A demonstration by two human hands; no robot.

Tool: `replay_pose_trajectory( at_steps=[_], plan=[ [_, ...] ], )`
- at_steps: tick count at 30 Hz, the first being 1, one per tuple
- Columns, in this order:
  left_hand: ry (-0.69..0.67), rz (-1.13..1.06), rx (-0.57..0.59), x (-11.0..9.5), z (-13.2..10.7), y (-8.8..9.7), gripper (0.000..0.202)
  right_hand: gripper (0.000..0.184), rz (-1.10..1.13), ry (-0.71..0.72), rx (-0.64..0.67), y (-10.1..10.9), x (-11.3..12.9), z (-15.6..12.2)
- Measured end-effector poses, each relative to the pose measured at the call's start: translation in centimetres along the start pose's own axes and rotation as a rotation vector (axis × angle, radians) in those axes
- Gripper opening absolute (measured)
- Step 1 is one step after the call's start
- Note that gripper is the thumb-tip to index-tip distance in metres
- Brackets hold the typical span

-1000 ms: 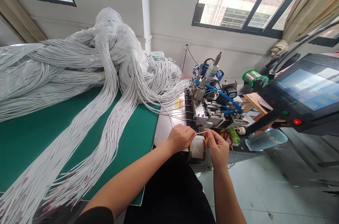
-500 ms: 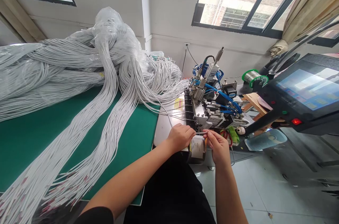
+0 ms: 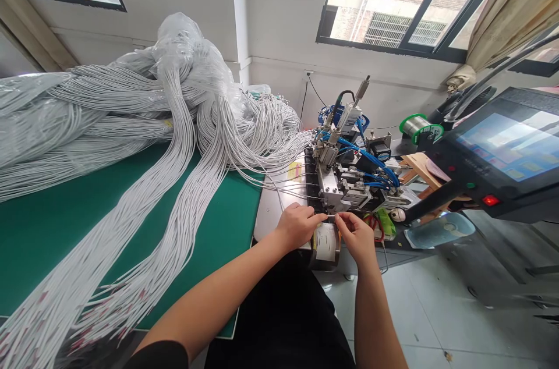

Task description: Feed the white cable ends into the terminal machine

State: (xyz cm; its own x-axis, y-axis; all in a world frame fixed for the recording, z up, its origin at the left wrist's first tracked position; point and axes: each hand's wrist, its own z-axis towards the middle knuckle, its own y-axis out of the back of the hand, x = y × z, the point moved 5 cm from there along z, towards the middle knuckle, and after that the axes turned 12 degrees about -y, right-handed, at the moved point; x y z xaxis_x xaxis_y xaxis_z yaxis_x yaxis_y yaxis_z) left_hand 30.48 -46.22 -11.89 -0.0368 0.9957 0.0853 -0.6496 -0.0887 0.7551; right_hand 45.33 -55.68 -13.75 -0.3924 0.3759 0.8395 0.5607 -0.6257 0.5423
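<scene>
white cable (image 3: 331, 216) | thin, taut | pinched between left hand (image 3: 297, 224) and right hand (image 3: 358, 236) fingertips

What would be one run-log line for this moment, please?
left hand: pinches white cable end | right hand: pinches same cable end | place: front of small machine | cable bundles on green mat
</scene>
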Motion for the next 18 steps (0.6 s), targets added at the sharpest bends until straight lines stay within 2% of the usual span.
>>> replay_pose_trajectory(
  at_steps=[4, 10, 18],
  plan=[
    [0.03, 0.016, 0.01, 0.2, -0.2, -0.3, 0.025, 0.039, 0.007, 0.007, 0.004, -0.6, 0.0, 0.6],
    [0.091, 0.016, 0.062, 0.5, -0.4, -1.0, 0.027, 0.037, 0.158, -0.004, 0.057, -1.8, -1.0, 1.6],
    [0.146, -0.015, 0.154, 0.9, -0.4, -1.6, 0.029, 0.035, 0.171, -0.002, 0.051, -2.0, -1.1, 1.9]
  ],
)
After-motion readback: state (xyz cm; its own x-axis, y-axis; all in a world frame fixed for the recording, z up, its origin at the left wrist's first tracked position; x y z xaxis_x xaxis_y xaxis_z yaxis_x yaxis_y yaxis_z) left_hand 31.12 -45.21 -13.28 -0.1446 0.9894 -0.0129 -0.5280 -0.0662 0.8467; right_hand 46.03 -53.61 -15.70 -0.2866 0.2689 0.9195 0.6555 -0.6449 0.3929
